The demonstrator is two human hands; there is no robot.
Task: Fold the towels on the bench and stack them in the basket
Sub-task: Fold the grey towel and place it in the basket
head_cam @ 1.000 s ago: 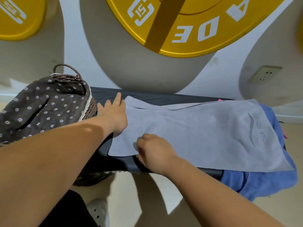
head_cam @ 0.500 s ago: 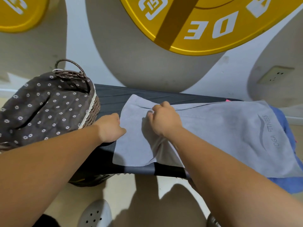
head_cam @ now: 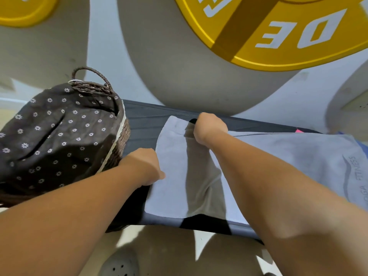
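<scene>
Now the right hand (head_cam: pixel 210 127) is gripping the far-left corner of the grey towel (head_cam: pixel 278 156), having crossed from the near edge, while the left hand (head_cam: pixel 143 166) is seemingly pinching its left hem to square it on the bench (head_cam: pixel 147 120), basket (head_cam: pixel 121 145) standing left.

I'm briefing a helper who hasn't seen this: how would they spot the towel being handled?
Find the dark bench under the big yellow weight plate. Right of the wicker basket lies a pale grey towel, left hand and right hand gripping its left end. Unlike the blue towel peeking out beyond its right edge, it bears a printed FITNESS logo.
</scene>
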